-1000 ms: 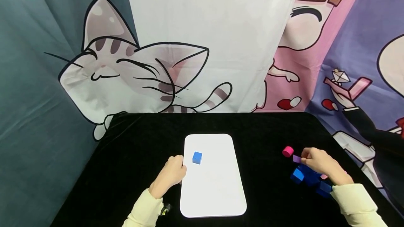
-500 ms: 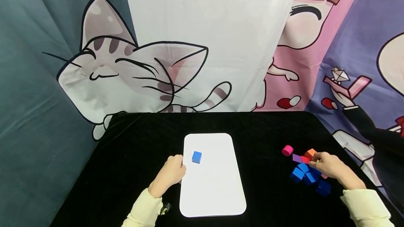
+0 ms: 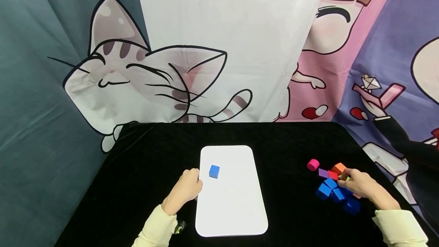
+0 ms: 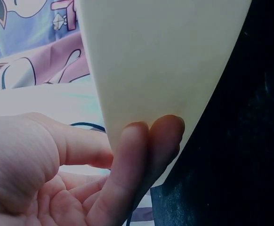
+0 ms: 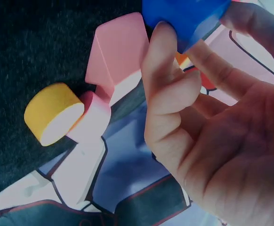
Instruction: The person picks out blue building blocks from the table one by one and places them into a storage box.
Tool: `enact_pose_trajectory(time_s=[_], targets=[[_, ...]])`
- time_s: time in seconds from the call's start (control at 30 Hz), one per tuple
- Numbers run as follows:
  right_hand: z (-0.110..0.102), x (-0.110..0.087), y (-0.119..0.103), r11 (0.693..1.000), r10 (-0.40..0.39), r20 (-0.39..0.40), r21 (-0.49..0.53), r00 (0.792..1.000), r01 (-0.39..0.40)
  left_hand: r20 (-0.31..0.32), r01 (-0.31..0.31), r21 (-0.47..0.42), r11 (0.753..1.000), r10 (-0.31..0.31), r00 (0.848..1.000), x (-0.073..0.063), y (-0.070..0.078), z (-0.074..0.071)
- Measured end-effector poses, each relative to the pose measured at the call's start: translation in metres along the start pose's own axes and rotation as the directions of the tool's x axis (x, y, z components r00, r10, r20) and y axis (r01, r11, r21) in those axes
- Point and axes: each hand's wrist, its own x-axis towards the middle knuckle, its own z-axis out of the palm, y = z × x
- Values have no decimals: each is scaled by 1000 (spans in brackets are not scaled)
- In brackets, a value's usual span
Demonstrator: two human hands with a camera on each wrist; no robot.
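The right hand (image 3: 363,185) has drawn back, leaving the orange block (image 3: 338,168) reachable beyond its fingertips; a blue block (image 5: 186,19) touches its fingers, pinch unclear; the left hand (image 3: 186,186) pinches the white board (image 3: 233,201) beside it

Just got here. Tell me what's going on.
A person's left hand grips the left edge of a white board, which bears one blue cube. The right hand is among loose coloured blocks on the black cloth, its fingers against a blue block; whether they hold it firmly, I can't tell.
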Motion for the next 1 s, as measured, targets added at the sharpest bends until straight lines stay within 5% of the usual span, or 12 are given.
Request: enact_pose_trajectory(time_s=[0.17,0.37,0.67,1.0], targets=[[2,-1,-3,1000,-7,-16,-23,1000,7,-5,-11,-7,1000,11,1000,0,0,-1],[3,-3,-4,991,85,58,100,995,-91,0,-7,-10,1000,7,1000,0,0,-1],[2,-4,-4,982,133,78,122,988,-142,5,-8,-18,1000,8,1000,-2,1,-1],[-3,-1,-6,998,50,43,22,998,-51,-4,-20,-9,1000,20,1000,-1,-1,0]])
